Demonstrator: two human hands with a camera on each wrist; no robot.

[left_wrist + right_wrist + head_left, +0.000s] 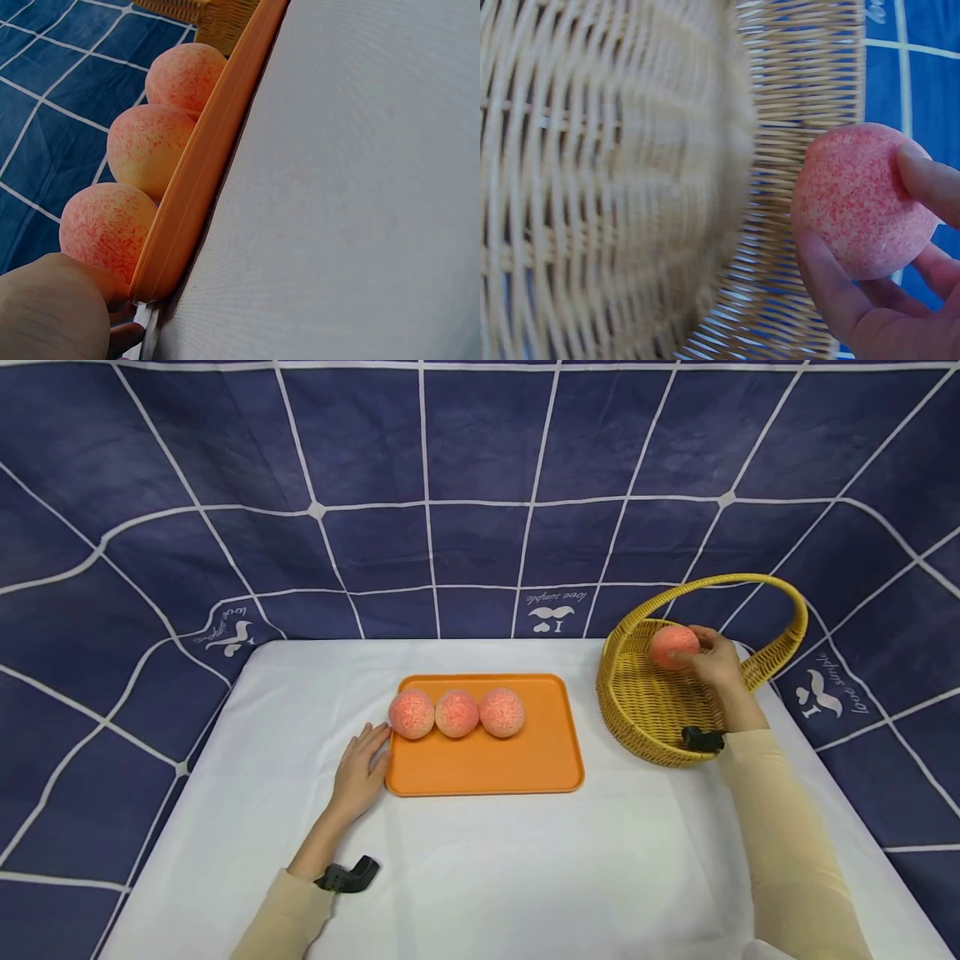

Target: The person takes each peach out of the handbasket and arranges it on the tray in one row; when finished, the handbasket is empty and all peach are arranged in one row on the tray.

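My right hand [716,664] grips a pink peach [672,647] inside the yellow wicker basket [630,727], near its back wall. In the right wrist view the thumb and fingers curl round that peach [862,199] beside the woven wall. On the left, an orange tray [487,768] holds a row of three peaches [457,713] along its back half. My left hand [360,772] rests at the tray's left edge with fingers extended, fingertips by the leftmost peach [412,713]. The left wrist view shows this hand [56,311] at the tray's corner, some fingers hidden.
A white cloth [480,877] covers the table under tray and basket. The basket's tall arched handle [720,581] rises above the right hand. Dark blue gridded fabric [480,460] hangs behind and at both sides.
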